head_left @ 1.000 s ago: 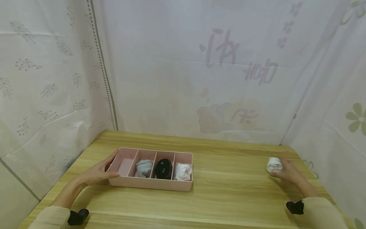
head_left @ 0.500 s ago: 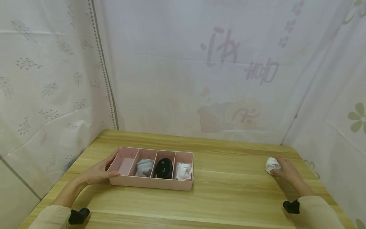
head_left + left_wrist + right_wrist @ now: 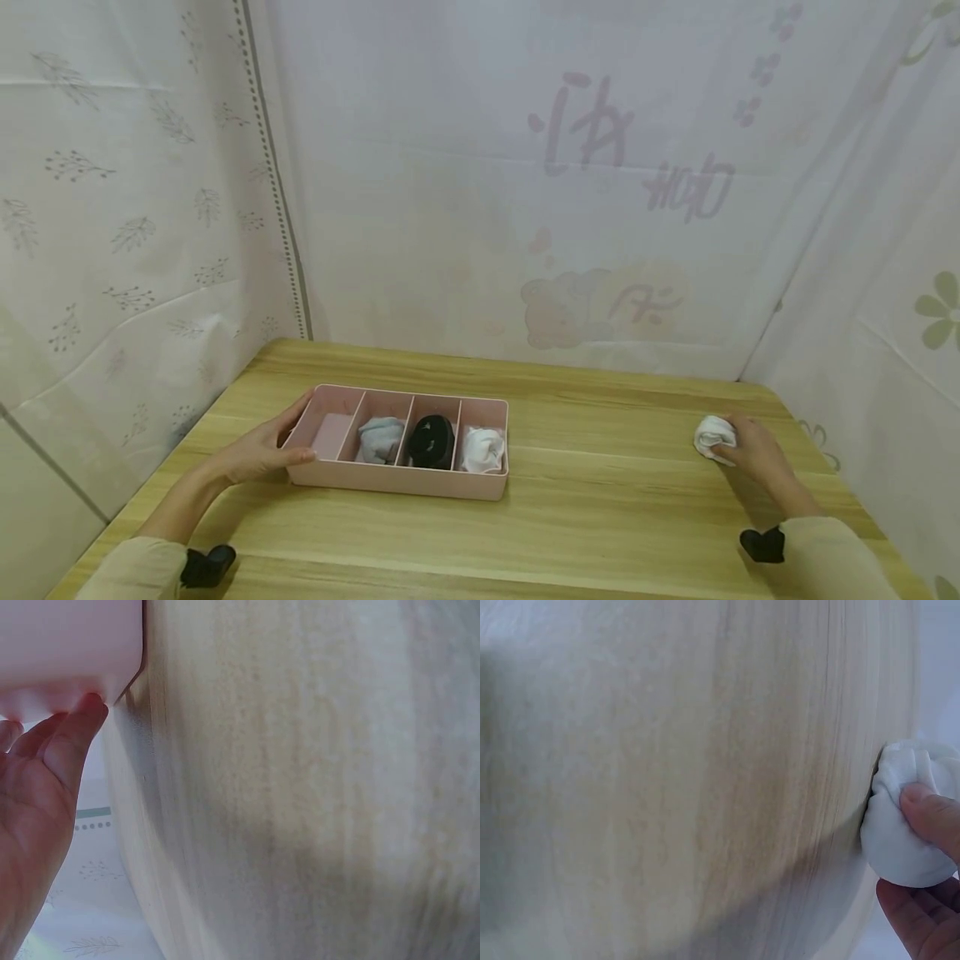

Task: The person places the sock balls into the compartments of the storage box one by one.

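Note:
My left hand (image 3: pixel 258 452) holds the left end of a pink divided box (image 3: pixel 397 481), thumb along the front and fingers round the end wall. In the left wrist view fingertips (image 3: pixel 94 705) press on the box's lower edge. Far to the right, my right hand (image 3: pixel 759 457) pinches a rolled-up white sock (image 3: pixel 713 435) between thumb and fingers, close over the table. The right wrist view shows the thumb on top of the white sock (image 3: pixel 907 836), fingers beneath it.
In the box's compartments lie a grey rolled bundle (image 3: pixel 380 439), a black rolled bundle (image 3: pixel 431 442) and a white rolled bundle (image 3: pixel 482 450); the leftmost compartment shows its bare floor. The wooden table (image 3: pixel 600 517) meets patterned curtains (image 3: pixel 420 250) at the back and sides.
My right hand, gripping the white sock, has shifted slightly left and turned it a little. My left hand stays on the box, which keeps its place.

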The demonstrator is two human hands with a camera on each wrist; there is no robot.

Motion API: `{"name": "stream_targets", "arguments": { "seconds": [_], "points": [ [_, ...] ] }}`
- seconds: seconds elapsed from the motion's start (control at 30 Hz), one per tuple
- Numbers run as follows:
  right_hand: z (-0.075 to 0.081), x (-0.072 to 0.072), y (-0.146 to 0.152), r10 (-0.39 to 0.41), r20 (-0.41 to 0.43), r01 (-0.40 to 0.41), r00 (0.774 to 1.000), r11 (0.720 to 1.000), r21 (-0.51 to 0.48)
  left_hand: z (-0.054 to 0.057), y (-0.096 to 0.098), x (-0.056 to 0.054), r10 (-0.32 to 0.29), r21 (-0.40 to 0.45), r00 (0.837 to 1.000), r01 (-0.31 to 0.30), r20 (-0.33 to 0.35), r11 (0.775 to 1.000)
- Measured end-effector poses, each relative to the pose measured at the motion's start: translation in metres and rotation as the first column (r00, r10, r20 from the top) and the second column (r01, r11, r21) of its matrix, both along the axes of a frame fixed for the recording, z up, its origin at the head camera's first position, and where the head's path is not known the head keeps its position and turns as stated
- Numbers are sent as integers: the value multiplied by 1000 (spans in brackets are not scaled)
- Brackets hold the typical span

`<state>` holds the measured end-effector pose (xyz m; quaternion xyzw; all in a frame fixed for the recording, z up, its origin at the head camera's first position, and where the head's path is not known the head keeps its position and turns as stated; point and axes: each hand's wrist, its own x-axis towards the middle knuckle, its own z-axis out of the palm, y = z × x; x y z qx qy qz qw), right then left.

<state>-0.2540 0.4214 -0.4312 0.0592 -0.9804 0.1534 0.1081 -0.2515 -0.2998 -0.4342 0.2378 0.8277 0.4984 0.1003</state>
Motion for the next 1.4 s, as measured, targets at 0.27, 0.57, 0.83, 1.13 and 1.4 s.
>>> {"name": "stream_targets", "arguments": {
  "seconds": [0.27,0.57,0.83,1.13,1.4],
  "points": [
    [-2,2,-3,8,-63,-9,998,1000,-17,1,-1,1,0,-8,1000,0,2,1000],
    [8,-3,-33,38,-117,-43,992,998,-41,-2,0,-1,12,-2,1000,-12,9,1000],
    [22,-12,-75,131,-200,-144,971,988,-49,-1,0,0,-34,57,999,32,24,998],
    [31,-19,-116,201,-225,-218,953,974,-56,-3,-1,-1,-29,57,999,27,30,998],
    [45,-22,-165,257,-227,-287,939,952,-108,-3,0,0,-43,76,999,41,23,996]
  ]
}}
